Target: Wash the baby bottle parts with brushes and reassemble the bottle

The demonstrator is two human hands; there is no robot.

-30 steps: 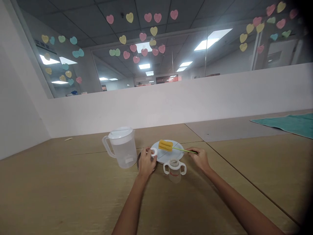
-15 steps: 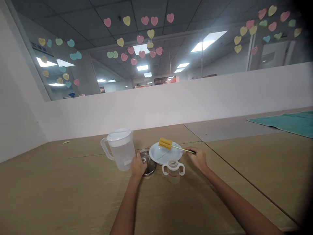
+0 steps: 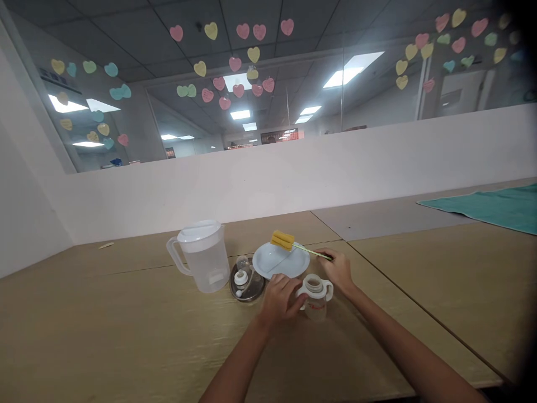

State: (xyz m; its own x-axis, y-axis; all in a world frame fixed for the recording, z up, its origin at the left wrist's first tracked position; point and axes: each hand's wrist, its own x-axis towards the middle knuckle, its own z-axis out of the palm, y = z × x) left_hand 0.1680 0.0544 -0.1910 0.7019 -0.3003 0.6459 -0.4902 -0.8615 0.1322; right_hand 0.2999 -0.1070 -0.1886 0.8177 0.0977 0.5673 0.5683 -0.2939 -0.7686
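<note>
Our left hand (image 3: 280,301) pinches the bottle (image 3: 315,309) by its handle (image 3: 300,291), our right hand (image 3: 339,270) pinches the sponge (image 3: 282,240) by its stick (image 3: 310,251); we should hold both steady

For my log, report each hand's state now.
Left hand: closed, holding the two-handled bottle at one side.
Right hand: closed, holding the yellow sponge brush.

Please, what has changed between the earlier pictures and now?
The left hand let go of the white bottle top, now on the metal dish, and moved right to the handled bottle, which shifted right. The right hand still holds the yellow sponge brush; jug and plate stayed.
</note>
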